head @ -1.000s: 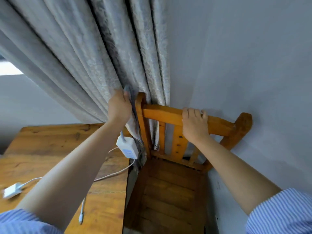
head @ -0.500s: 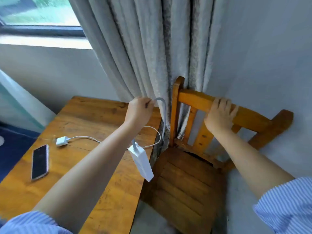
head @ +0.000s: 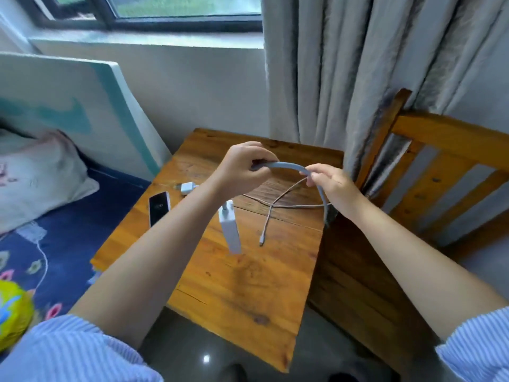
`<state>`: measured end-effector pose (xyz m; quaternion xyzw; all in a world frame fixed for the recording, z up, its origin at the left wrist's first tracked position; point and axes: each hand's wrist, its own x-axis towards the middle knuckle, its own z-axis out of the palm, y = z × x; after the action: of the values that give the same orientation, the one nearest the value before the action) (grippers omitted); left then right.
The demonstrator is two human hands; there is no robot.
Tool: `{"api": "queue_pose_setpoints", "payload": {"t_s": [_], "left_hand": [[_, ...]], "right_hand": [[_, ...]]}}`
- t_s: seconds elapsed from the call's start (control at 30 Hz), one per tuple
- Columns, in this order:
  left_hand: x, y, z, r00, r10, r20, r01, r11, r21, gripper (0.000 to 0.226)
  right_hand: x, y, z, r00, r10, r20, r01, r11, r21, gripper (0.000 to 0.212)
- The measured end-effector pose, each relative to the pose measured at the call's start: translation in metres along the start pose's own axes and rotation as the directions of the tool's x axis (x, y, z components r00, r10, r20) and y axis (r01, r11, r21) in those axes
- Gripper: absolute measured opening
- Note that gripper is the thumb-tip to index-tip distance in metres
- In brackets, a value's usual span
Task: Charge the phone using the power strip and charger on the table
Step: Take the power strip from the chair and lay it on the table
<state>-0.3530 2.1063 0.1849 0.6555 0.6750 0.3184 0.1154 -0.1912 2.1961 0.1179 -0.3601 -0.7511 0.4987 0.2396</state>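
My left hand (head: pixel 242 168) and my right hand (head: pixel 334 186) both grip the thick grey cord (head: pixel 292 167) of the power strip, which arches between them above the wooden table (head: pixel 248 285). The white power strip (head: pixel 230 230) hangs from the cord under my left wrist, just over the tabletop. Past my right hand the cord drops down at the table's right edge. A white charger (head: pixel 187 187) lies on the table, its thin cable (head: pixel 268 216) looping to a loose plug end. The dark phone (head: pixel 159 206) lies flat near the table's left edge.
A wooden chair (head: pixel 429 172) stands right of the table against the grey curtain (head: pixel 358 64). A bed with a blue sheet (head: pixel 55 230) and a pillow is at the left. The window (head: pixel 165 9) is at the top.
My right hand left the chair back and took hold of the cord. My left hand drew the cord away from the curtain over the table. The view swung left and down.
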Motion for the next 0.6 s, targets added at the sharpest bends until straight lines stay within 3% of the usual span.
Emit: {"api": "queue_pose_setpoints", "payload": {"t_s": [0.23,0.37,0.5,0.6], "left_hand": [[-0.035,-0.069,-0.053,0.97,0.12,0.213,-0.134,0.989,0.055,0.026],[-0.065,-0.106,-0.055,0.954,0.066,0.292,-0.07,0.998,0.001,0.025],[-0.063,-0.126,-0.044,0.965,0.082,0.248,-0.057,0.992,-0.109,0.02],[-0.069,-0.141,-0.029,0.949,-0.035,0.312,0.049,0.998,-0.038,0.015]], "right_hand": [[-0.012,-0.029,0.091,0.969,0.108,-0.222,-0.026,0.94,0.34,0.055],[-0.022,-0.033,0.128,0.937,0.2,-0.287,-0.084,0.926,0.369,0.055],[-0.025,-0.032,0.131,0.872,0.278,-0.404,-0.141,0.931,0.338,0.057],[-0.027,-0.029,0.12,0.852,0.288,-0.436,-0.164,0.94,0.3,0.057]]}}
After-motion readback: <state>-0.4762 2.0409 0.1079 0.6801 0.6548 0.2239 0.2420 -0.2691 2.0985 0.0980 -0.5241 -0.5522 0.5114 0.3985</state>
